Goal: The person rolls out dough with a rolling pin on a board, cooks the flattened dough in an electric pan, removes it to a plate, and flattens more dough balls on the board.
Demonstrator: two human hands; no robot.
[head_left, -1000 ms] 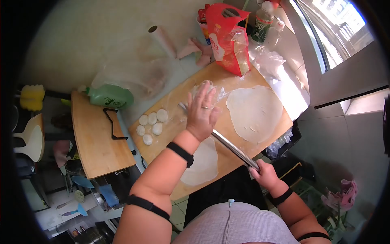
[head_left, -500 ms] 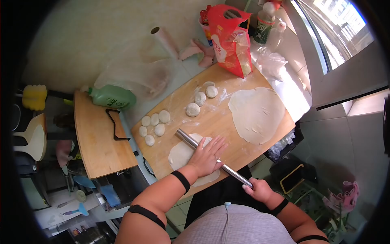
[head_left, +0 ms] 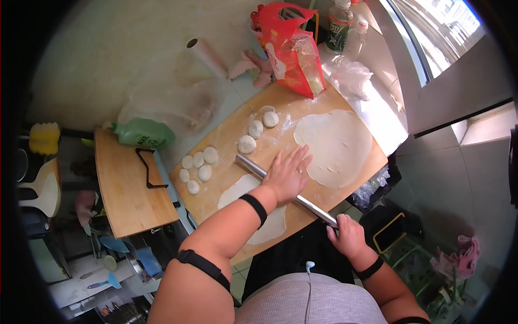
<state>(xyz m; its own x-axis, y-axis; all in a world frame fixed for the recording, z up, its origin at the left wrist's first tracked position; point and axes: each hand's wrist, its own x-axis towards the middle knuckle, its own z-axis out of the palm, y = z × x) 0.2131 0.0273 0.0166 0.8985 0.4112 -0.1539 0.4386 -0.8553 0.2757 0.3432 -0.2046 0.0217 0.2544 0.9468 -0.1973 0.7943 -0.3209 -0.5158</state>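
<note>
A metal rolling pin (head_left: 317, 210) lies slantwise over the wooden board (head_left: 221, 135). My left hand (head_left: 287, 175) rests flat on its middle with the fingers spread. The pin's near right end is gripped by my right hand (head_left: 348, 236). Below my left hand and forearm, which partly cover it, is a flattened dough sheet (head_left: 268, 227). A larger dough sheet (head_left: 337, 148) lies on the right of the board. Three bigger dough balls (head_left: 246, 144) stand near the board's far side, and several small dough pieces (head_left: 198, 159) are grouped at the left.
A red plastic bag (head_left: 294, 54) stands at the board's far edge. Behind it are bottles (head_left: 339, 27). A green bottle (head_left: 144, 133) and a second wooden board (head_left: 127, 189) are at the left, and a black bin (head_left: 380, 189) is at the right.
My left hand lifted off the larger balls, came down onto the pin, then moved away from my body with it. The pin now lies at the far edge of the nearer sheet.
</note>
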